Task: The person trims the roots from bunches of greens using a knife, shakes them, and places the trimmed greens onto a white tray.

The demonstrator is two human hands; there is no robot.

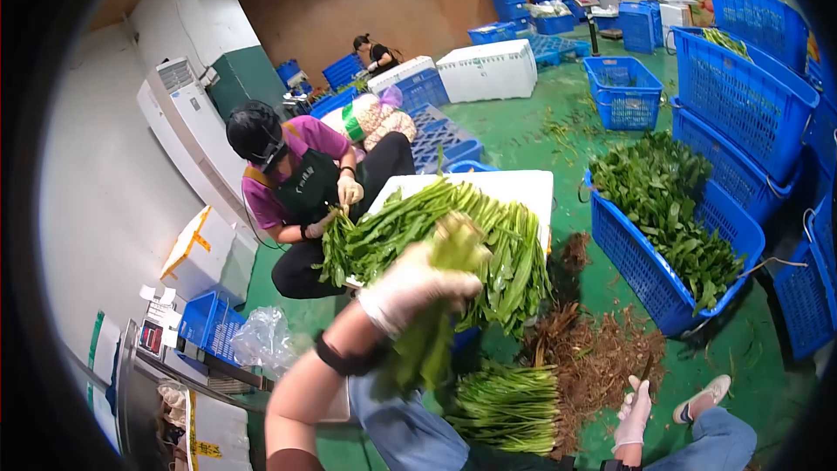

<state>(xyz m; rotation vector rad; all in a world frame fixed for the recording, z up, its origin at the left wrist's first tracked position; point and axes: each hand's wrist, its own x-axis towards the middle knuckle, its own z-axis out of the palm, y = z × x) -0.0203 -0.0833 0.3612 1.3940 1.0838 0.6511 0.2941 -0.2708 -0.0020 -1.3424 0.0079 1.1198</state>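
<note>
My left hand [418,283], in a pale glove with a black band at the wrist, is closed round a bunch of leafy greens [458,244]. The pale cut ends point up and away; the leaves hang below my hand, somewhat blurred. Behind it, a heap of long green leaves [514,253] covers a white foam box lid [532,187]. Low on the right, my gloved right hand [635,414] is closed beside my knee, with a thin dark object [646,368] sticking up from it, too small to name. Near it lie trimmed roots [602,353] and a stack of green stems [506,406].
A co-worker [305,183] crouches across the lid, gloved hands on some leaves. On the right stand a blue crate [671,253] of greens and stacked blue crates [741,96]. Another person [377,54] works farther back. A plastic bag [266,338] lies at left.
</note>
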